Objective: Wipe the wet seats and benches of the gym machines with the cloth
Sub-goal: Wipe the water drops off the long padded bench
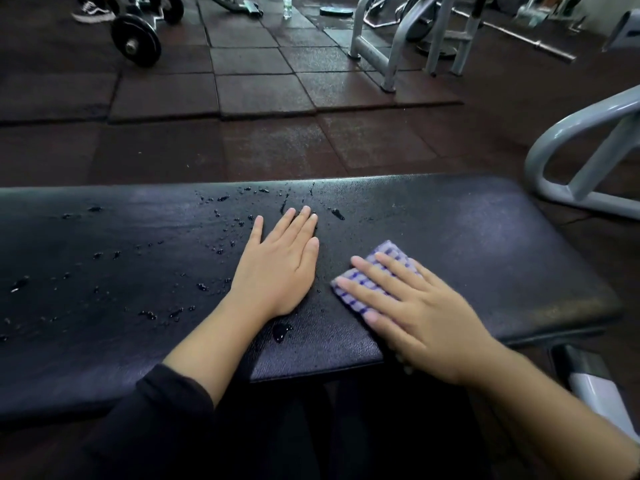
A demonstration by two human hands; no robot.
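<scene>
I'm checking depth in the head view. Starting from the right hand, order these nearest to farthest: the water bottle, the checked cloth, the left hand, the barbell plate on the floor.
1. Checked cloth: directly under the right hand, pressed on the bench.
2. Left hand: just beside it, flat on the bench.
3. Barbell plate: on the floor, far upper left.
4. Water bottle: at the top edge, farthest back.

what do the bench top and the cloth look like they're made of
Bench top: looks like black vinyl or faux leather, with a fine grain, a dull sheen and water beading on it. Cloth: looks like woven fabric, white with a blue check, matte, folded under the right hand.
</scene>
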